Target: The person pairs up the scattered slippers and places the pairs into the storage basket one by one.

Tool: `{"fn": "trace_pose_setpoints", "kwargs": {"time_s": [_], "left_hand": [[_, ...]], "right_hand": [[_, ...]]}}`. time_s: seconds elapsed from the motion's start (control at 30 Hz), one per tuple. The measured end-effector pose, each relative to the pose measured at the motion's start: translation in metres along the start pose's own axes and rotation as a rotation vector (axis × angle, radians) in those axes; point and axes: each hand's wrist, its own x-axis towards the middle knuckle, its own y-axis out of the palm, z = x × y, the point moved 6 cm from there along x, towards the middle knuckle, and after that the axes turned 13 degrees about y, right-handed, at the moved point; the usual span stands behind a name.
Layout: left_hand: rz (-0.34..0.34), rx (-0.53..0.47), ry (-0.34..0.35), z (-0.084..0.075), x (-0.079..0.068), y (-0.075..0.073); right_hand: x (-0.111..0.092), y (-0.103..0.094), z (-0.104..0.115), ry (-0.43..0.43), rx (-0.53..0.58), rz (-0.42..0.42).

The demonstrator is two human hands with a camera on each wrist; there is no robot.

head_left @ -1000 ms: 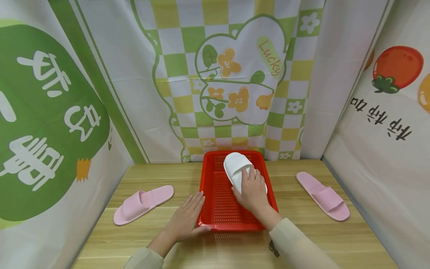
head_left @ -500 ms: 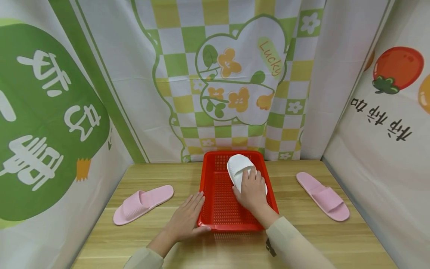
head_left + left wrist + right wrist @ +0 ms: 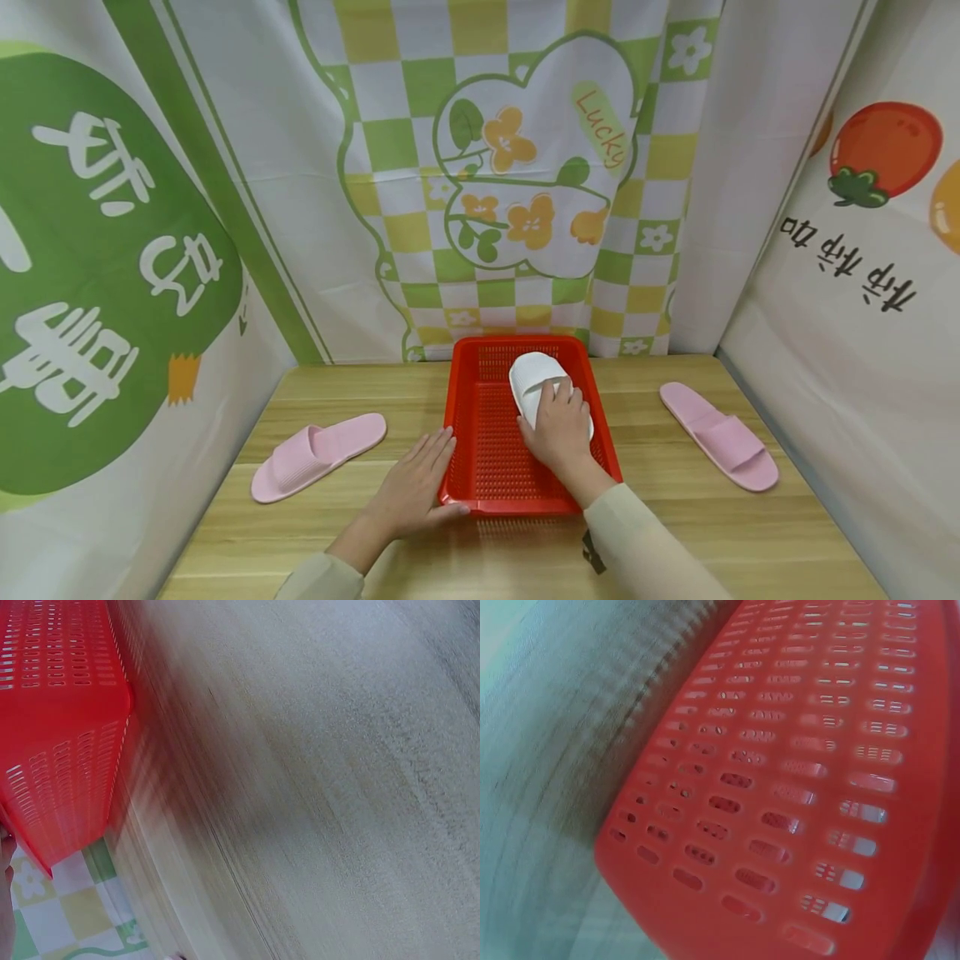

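A red perforated plastic basket (image 3: 480, 467) sits on the wooden table (image 3: 750, 533), and everything else is placed here relative to it. Inside the basket, toward its far right part, lies a white slipper (image 3: 534, 375), toe end pointing away from the person. The right hand (image 3: 558, 427) lies on top of the slipper's near half, fingers spread and curved over it, covering the heel end; whether the thumb grips under the edge cannot be told. The left hand (image 3: 414, 487) rests flat with straight fingers on the table against the basket's near left corner, the thumb along the near rim.

Left of the basket, well apart from it, a pink slipper (image 3: 318, 455) lies at an angle on the table. Right of the basket, also well apart, a second pink slipper (image 3: 718, 435) lies at an angle. Neither touches the basket or a hand.

The wrist views show only the basket's slotted red wall (image 3: 60, 735) close up and blurred wood grain.

Behind the basket hangs a green-and-yellow checked cloth (image 3: 525, 167) with flowers and the word "Lucky"; printed cloths close in the left and right sides.
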Motion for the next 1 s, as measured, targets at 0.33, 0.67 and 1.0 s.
{"fn": "trace_pose_setpoints", "kwargs": {"time_s": [0.33,0.67,1.0], "left_hand": [[0.01,0.002,-0.005,0.001,0.0,0.001],[-0.003,0.011,0.006,0.0,0.001,0.002],[0.007,0.006,-0.002,0.0,0.0,0.002]], "right_hand": [[0.0,0.008,0.001,0.037,0.025,0.026],[0.0,0.018,-0.002,0.07,0.009,0.053],[-0.001,0.026,-0.003,0.075,-0.016,0.08]]}}
